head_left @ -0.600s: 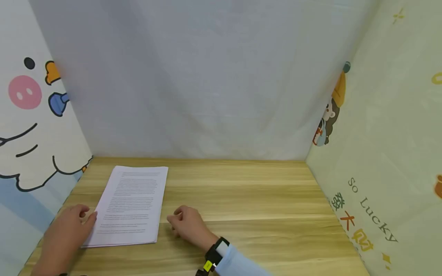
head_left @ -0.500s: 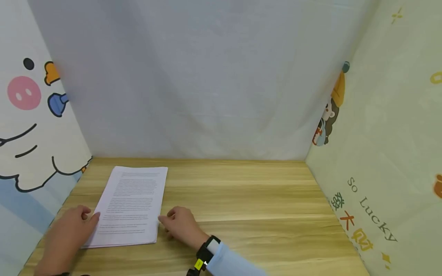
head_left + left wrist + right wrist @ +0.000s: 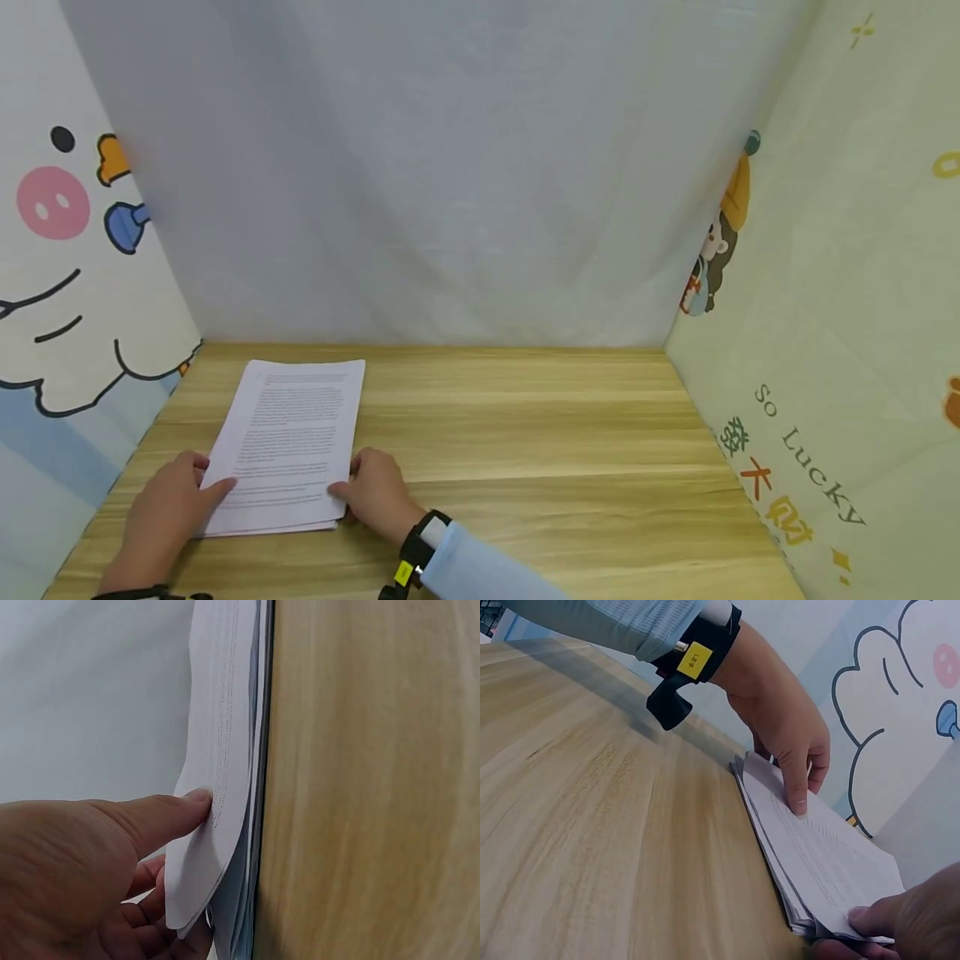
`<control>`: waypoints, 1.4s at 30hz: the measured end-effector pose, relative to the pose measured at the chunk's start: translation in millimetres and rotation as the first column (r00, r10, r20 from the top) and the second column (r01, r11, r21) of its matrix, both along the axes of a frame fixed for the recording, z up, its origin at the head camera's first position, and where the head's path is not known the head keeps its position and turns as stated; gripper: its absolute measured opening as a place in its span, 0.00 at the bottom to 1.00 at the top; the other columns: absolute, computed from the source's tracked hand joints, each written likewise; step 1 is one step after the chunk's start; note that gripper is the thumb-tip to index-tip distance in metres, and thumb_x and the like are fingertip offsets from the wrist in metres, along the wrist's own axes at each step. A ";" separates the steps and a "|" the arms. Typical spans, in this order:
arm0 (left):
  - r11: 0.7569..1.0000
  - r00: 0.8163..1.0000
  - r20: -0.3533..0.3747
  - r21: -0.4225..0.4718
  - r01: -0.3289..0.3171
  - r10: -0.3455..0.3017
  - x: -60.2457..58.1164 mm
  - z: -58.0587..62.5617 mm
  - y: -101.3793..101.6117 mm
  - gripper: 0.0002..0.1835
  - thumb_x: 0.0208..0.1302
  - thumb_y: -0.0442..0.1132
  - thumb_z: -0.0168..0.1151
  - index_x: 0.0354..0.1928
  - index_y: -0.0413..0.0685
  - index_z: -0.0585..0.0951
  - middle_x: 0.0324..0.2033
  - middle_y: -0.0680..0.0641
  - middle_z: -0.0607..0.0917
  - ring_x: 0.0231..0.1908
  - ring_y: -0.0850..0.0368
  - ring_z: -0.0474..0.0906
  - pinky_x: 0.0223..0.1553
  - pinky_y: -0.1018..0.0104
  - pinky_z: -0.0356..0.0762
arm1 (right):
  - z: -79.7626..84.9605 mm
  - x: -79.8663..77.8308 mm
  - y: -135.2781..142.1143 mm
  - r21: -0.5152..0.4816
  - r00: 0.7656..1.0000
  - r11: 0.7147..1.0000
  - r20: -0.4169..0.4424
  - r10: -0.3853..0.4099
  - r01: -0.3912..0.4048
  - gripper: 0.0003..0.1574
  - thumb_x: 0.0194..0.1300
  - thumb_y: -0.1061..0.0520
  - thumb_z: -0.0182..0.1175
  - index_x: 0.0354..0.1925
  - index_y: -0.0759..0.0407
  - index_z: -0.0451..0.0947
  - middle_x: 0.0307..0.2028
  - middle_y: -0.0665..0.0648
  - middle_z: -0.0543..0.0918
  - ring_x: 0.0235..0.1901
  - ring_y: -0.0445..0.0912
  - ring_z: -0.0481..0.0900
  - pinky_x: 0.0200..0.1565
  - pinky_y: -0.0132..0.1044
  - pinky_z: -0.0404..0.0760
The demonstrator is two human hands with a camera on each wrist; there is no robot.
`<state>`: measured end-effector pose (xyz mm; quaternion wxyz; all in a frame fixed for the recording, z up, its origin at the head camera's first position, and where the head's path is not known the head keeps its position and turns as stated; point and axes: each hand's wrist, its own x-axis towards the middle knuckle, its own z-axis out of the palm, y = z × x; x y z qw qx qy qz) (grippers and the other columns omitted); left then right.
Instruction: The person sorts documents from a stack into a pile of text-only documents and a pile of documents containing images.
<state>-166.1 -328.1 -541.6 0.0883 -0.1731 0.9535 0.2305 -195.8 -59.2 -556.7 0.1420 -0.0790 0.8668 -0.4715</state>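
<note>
A stack of printed white paper [image 3: 292,433] lies at the table's left side. My left hand [image 3: 168,500] grips its left edge, thumb on the printed face. In the left wrist view, the fingers curl under the upper sheets [image 3: 199,877], which bow up and part from the lower sheets [image 3: 244,900]. My right hand [image 3: 381,493] pinches the right edge near the front corner, thumb on top. Seen from the right wrist, its thumb [image 3: 870,919] presses the top sheet, its fingers are partly hidden beneath, and the left hand [image 3: 776,712] holds the opposite edge.
The wood-grain table [image 3: 525,467] extends to the right of the stack. A plain grey-white curtain [image 3: 450,183] hangs behind it. A cartoon-printed panel [image 3: 82,358] stands at the left, and a pale yellow-green one [image 3: 825,292] at the right.
My right hand has moved left from the table onto the stack's right edge and pinched it. The left hand has shifted right, its thumb farther over the page. Upper sheets have lifted and shifted slightly.
</note>
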 end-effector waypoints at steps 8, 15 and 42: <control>0.999 0.998 -0.068 0.042 -0.013 0.016 -1.5 -4.8 -1.2 0.34 0.61 0.53 0.61 0.54 0.27 0.67 0.43 0.27 0.77 0.37 0.39 0.74 0.36 0.44 0.72 | 0.4 1.6 3.3 -0.058 0.999 0.998 -0.035 0.005 -0.007 0.13 0.53 0.58 0.70 0.34 0.55 0.74 0.15 0.50 0.81 0.07 0.42 0.76 0.05 0.29 0.69; 0.990 0.995 -0.101 0.140 0.027 -0.013 -1.1 -7.8 -2.5 0.31 0.68 0.49 0.53 0.58 0.27 0.63 0.52 0.20 0.72 0.47 0.31 0.72 0.42 0.38 0.72 | -1.6 2.8 3.6 -0.147 0.993 0.989 -0.115 -0.024 0.007 0.12 0.54 0.61 0.69 0.36 0.59 0.76 0.17 0.48 0.78 0.07 0.38 0.74 0.08 0.27 0.72; 0.882 0.960 -0.147 0.445 -0.153 0.240 2.8 -10.0 -5.8 0.49 0.62 0.64 0.51 0.71 0.34 0.51 0.62 0.23 0.66 0.53 0.35 0.72 0.40 0.48 0.77 | -7.7 -6.1 10.6 -0.515 0.991 0.847 0.102 -0.091 0.131 0.12 0.56 0.67 0.65 0.39 0.59 0.77 0.24 0.56 0.84 0.21 0.44 0.83 0.22 0.45 0.85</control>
